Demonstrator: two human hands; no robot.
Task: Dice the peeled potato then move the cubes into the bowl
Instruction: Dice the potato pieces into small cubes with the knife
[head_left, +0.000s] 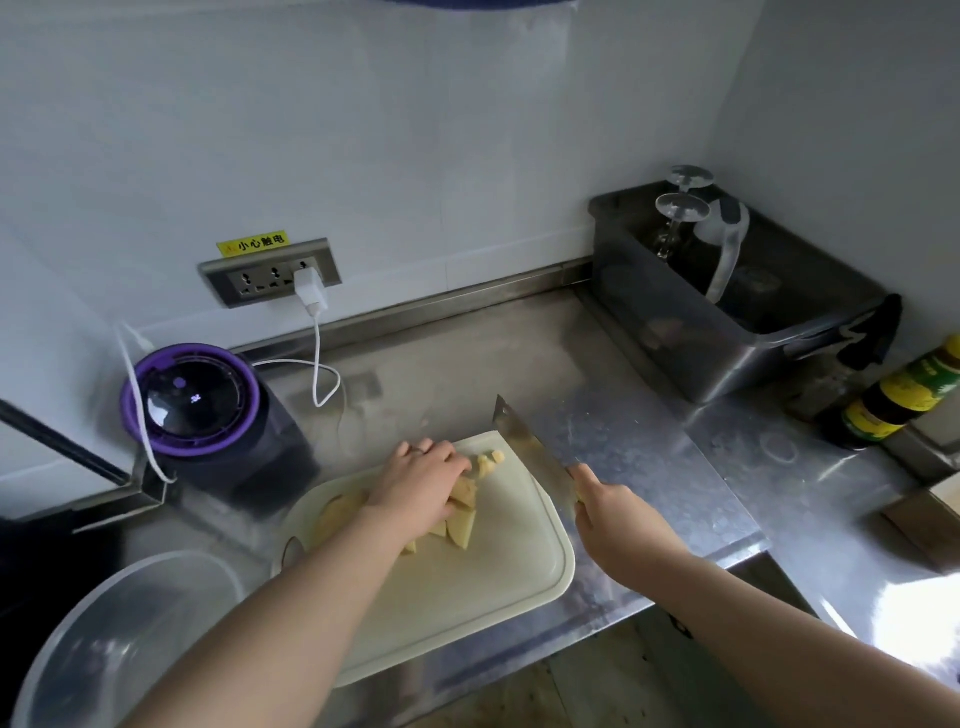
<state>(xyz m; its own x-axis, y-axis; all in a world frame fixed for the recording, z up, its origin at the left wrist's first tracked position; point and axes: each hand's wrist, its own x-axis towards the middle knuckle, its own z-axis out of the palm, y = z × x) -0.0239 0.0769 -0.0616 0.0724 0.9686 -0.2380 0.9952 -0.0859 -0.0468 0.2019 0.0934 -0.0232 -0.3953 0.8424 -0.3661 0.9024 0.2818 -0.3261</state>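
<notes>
Pale yellow potato pieces (464, 525) lie on a white cutting board (483, 582) on the steel counter. My left hand (421, 480) presses down on the pile of pieces, fingers curled over them. A few small cubes (491, 461) sit just past its fingertips. My right hand (615, 512) grips the handle of a cleaver (530, 447), whose blade is raised and tilted over the board's right edge, to the right of the potato. A clear bowl (78, 634) stands at the lower left, partly behind my left forearm.
A purple-rimmed appliance (192, 400) stands behind the board on the left, its white cable (317, 358) plugged into a wall socket. A steel bin (727, 312) with upturned glasses sits back right. A dark sauce bottle (898, 400) stands at the far right. The counter's front edge runs just below the board.
</notes>
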